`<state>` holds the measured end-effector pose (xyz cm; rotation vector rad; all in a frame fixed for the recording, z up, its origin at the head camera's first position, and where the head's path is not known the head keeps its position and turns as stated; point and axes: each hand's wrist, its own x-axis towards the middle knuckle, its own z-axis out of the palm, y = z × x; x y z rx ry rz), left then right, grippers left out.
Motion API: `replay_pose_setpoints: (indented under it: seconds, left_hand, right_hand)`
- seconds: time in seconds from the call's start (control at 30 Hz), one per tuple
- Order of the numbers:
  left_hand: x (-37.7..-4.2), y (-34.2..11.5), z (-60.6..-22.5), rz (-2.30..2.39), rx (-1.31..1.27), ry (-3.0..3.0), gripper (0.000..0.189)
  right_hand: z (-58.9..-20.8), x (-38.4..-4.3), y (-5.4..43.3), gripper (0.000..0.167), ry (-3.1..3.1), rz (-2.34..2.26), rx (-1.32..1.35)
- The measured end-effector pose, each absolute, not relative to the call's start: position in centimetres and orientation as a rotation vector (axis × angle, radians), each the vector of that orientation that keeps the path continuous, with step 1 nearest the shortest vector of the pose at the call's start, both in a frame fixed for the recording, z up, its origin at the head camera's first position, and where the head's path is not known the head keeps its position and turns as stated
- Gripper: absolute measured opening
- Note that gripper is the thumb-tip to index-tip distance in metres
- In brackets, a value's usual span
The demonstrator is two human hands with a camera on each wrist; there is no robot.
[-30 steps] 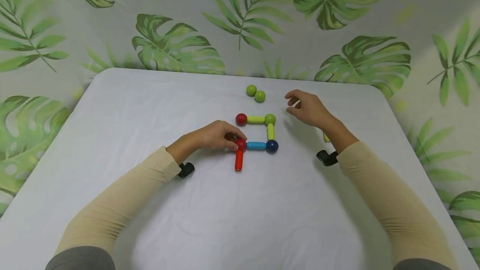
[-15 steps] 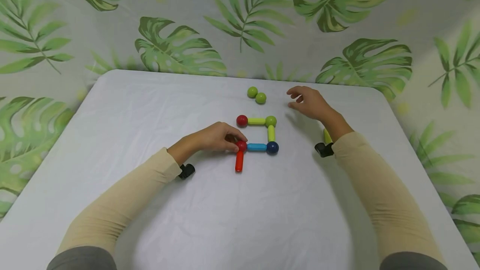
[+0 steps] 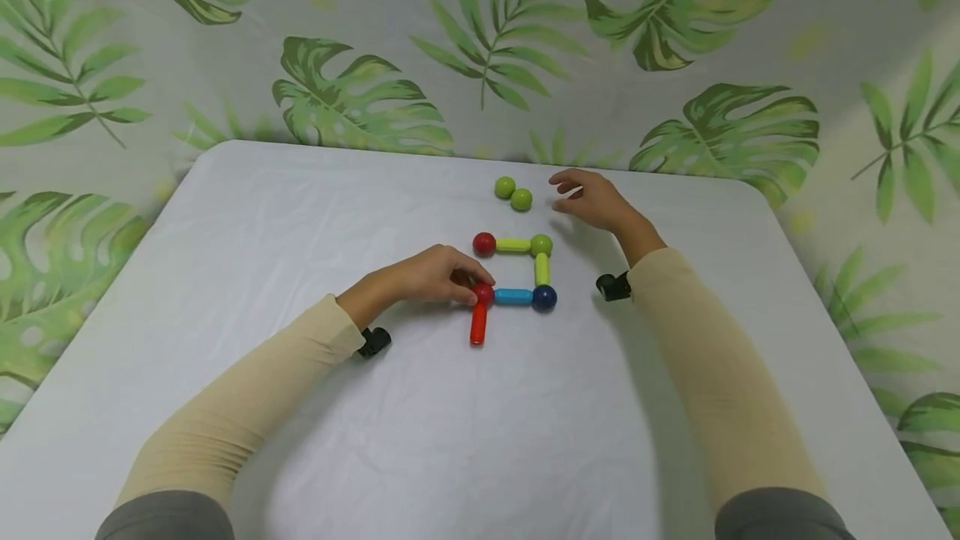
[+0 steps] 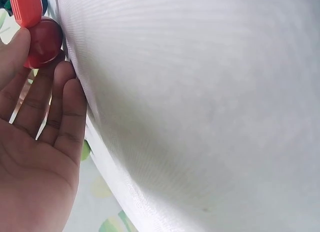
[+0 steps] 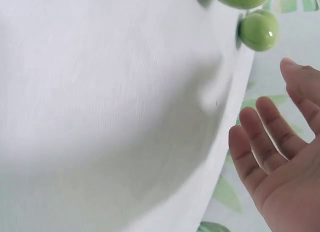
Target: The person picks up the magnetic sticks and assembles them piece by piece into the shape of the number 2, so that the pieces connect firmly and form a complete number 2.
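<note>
My left hand (image 3: 433,275) pinches a red ball (image 4: 46,41) between thumb and fingers at the near left corner of a ball-and-stick shape. From that ball a red stick (image 3: 477,325) points toward me and a blue stick (image 3: 513,297) runs right to a dark blue ball (image 3: 544,297). A yellow-green stick (image 3: 542,269) links the dark blue ball to a green ball (image 3: 541,245). Another yellow-green stick (image 3: 513,245) leads left to a second red ball (image 3: 484,244). My right hand (image 3: 592,200), fingers loosely spread and holding nothing, hovers right of two loose green balls (image 3: 521,199).
A white cloth covers the table (image 3: 450,432), whose far edge lies just behind the loose green balls. Leaf-patterned fabric (image 3: 360,98) hangs behind. Black wrist cameras (image 3: 614,286) sit at both wrists.
My right hand has moved left toward the loose green balls, and its forearm now covers the yellow-green piece seen beside it earlier. The left hand keeps its hold on the red ball.
</note>
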<state>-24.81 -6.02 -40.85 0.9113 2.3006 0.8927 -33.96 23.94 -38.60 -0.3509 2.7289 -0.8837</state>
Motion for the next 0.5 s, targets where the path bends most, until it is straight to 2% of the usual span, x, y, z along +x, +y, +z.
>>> replay_pose_setpoints:
  seconds: [0.5]
  left_hand:
    - [-25.0,-6.3,-41.0,0.889,0.945,2.309,0.037]
  right_hand:
    - [-39.8,-35.4,21.1,0.048,2.614,-1.021,-0.357]
